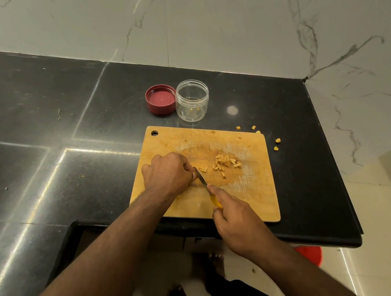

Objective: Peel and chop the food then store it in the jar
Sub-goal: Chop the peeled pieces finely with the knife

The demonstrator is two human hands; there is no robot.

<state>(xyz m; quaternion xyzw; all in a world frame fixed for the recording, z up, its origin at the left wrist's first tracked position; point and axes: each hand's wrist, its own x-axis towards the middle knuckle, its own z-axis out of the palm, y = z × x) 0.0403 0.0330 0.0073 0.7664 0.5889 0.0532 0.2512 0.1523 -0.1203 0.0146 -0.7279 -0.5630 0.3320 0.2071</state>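
A wooden cutting board (253,197) lies on the black counter, its near edge overhanging. A small heap of orange-yellow chopped pieces (225,163) sits mid-board. My left hand (166,174) is curled over the board's left part, fingertips against the knife blade; what it holds is hidden under the fingers. My right hand (236,220) grips the yellow handle of a small knife (202,180), blade pointing up-left to my left fingers. Behind the board stands a clear open jar (192,101) with a few pieces inside, its red lid (161,99) upside down to its left.
Loose chopped bits (277,140) lie on the black counter (59,133) past the board's right corner. A white marble wall rises behind and to the right. The counter's right edge drops to a tiled floor with a red object (310,254) below.
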